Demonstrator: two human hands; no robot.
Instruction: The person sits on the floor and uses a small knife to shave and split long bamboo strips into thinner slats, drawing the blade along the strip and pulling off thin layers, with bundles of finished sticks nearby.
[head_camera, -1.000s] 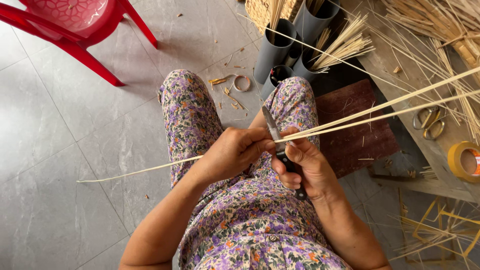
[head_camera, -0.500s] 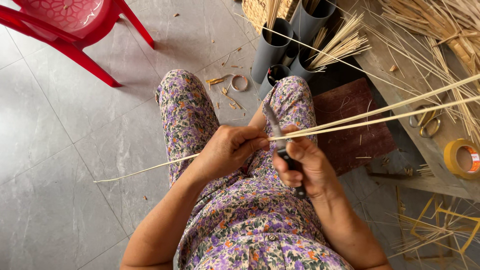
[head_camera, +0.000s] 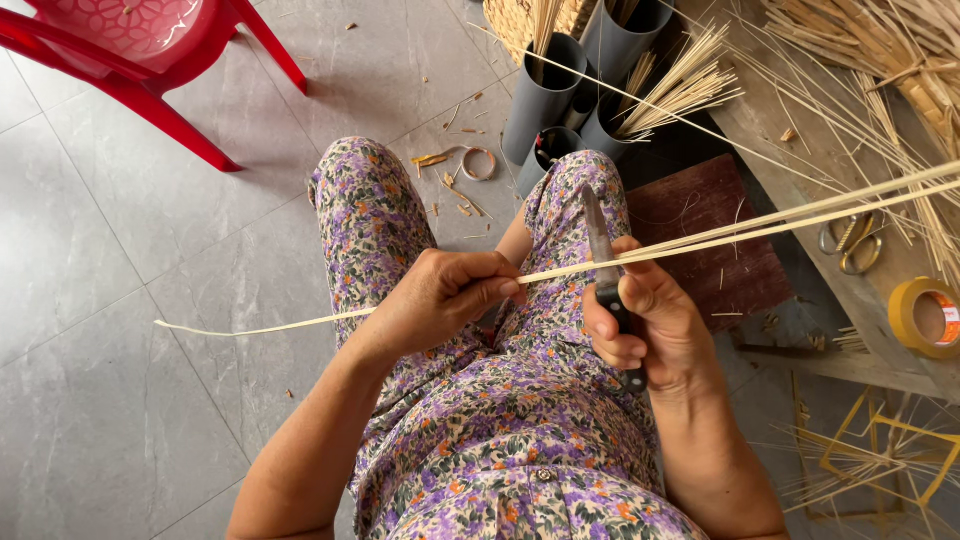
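Note:
I sit with my knees in flowered fabric. My left hand (head_camera: 445, 298) pinches a long pale bamboo strip (head_camera: 760, 222) that runs from lower left across my lap up to the right edge, where it splits into two thin bands. My right hand (head_camera: 648, 325) grips a knife (head_camera: 602, 258) by its dark handle, blade pointing up and away, its edge against the strip just right of my left fingertips. The strip's thin tail (head_camera: 250, 328) trails left over the floor tiles.
Grey plastic tubes (head_camera: 545, 90) holding bamboo sticks stand beyond my knees. A red plastic chair (head_camera: 150, 60) is at upper left. A dark wooden board (head_camera: 710, 240), scissors (head_camera: 850, 240), a yellow tape roll (head_camera: 925, 317) and bundles of strips (head_camera: 880, 50) lie right.
My left hand has drawn the strip further right, so its tail on the floor is shorter. The knife blade stands out more clearly above the strip.

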